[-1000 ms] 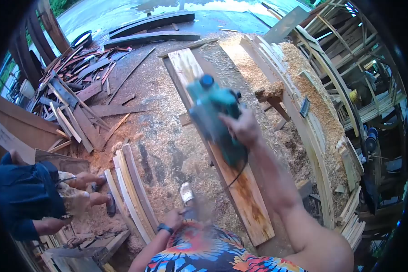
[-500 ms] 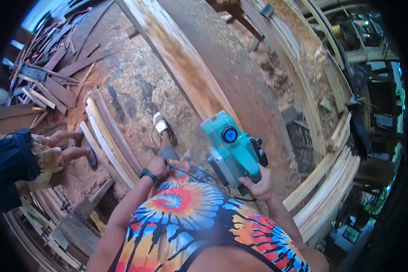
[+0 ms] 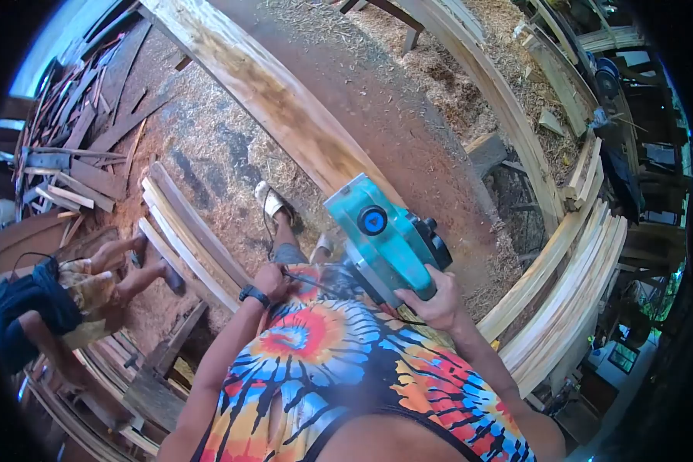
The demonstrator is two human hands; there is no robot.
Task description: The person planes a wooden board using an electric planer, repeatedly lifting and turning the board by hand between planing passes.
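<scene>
My right hand (image 3: 436,302) is wrapped round the rear handle of a teal electric planer (image 3: 393,245). The planer sits over the near end of a long wooden plank (image 3: 273,100), whose top is pale with a brown streak down the middle. Whether its base touches the wood is hidden under its body. To the left, by my waist, my left hand (image 3: 271,283), with a dark watch at the wrist, is closed on a dark power cord (image 3: 309,278). Part of the cord runs across my tie-dye shirt towards the planer.
Another person (image 3: 61,300) stands at the left, beside a stack of curved boards (image 3: 189,223). Scrap wood (image 3: 77,115) is heaped at the upper left. More boards (image 3: 566,300) lie at the right, near a long beam (image 3: 500,100). Shavings cover the ground.
The planer has shifted slightly left and up in view, and the plank's far end appears farther left as my view turned. The other person's arm now hangs lower. Both hands keep their grip.
</scene>
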